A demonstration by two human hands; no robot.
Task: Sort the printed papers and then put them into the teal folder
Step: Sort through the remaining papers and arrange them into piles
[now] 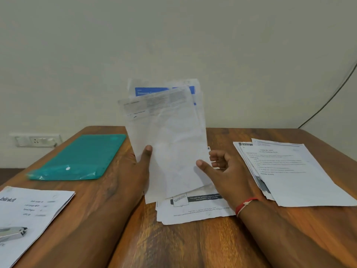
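A bundle of printed papers (170, 136) stands nearly upright over the middle of the wooden table (193, 244). My left hand (139, 167) grips its left edge, thumb on the front. My right hand (222, 169) touches its right edge with the thumb, the fingers loosely curled behind. Beneath the bundle lie more sheets (195, 209), one marked confidential. A fanned stack of printed sheets (289, 173) rests at the right. At the near left lies another printed sheet (32, 213). The teal folder (81, 157) lies shut and flat at the back left.
A metal stapler (11, 233) lies on the near-left sheet. A wall socket panel (36, 140) sits low on the wall at the left. A dark cable (332, 97) runs down the wall at the right, behind the table's far edge.
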